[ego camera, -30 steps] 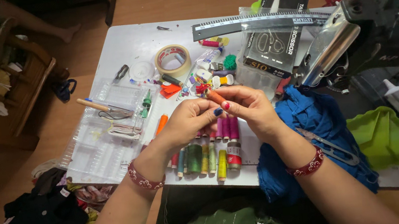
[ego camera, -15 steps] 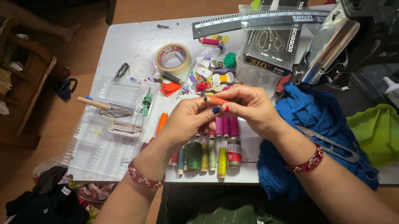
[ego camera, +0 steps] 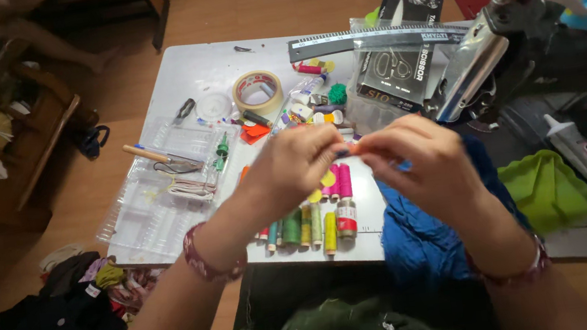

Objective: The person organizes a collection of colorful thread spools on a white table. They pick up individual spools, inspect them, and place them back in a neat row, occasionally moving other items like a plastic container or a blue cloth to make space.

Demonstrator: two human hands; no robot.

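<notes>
Both hands raised toward the camera since the earlier frames, fingertips now closer together over the thread spools.

Head view. Left hand: fingers pressed together, pinching a small orange item shared with the right hand, whose fingertips pinch the same piece; item too small to identify, possibly a thread end. Position: above the desk, near centre. At 6 o'clock of the hands: row of thread spools. At 4 o'clock: blue cloth. At 11 o'clock: tape roll. At 9 o'clock: clear plastic tray. At 1 o'clock: grey ruler.
</notes>
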